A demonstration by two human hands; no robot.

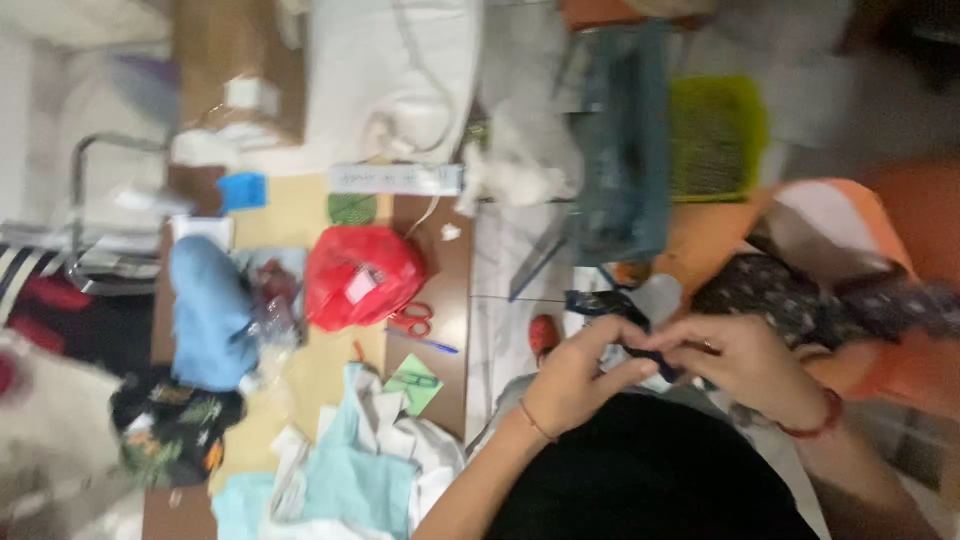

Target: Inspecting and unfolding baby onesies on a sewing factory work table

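I look down on both hands, which meet in front of my body, just past the right edge of the brown wooden bench [440,300]. The left hand [575,380] and the right hand [740,365] are together, and their fingertips pinch a small piece of dark navy fabric [610,305] between them. So both hands are clamped on this cloth, the left hand from its left side, the right hand from its right side.

The fabric lies directly above the fingertips in the view, that is, away from my body. Its long axis seems to run from left to right, across the two hands, but blur hides its exact outline. Neither hand is clearly nearer; both touch it.

A small red round object [543,335] lies just beside the left hand, on the side toward the bench. The red-handled scissors [410,320] lie on the bench near its right edge, well apart from the hands, and the left hand is the nearer one to them. A red plastic bag [362,275] lies next to the scissors.
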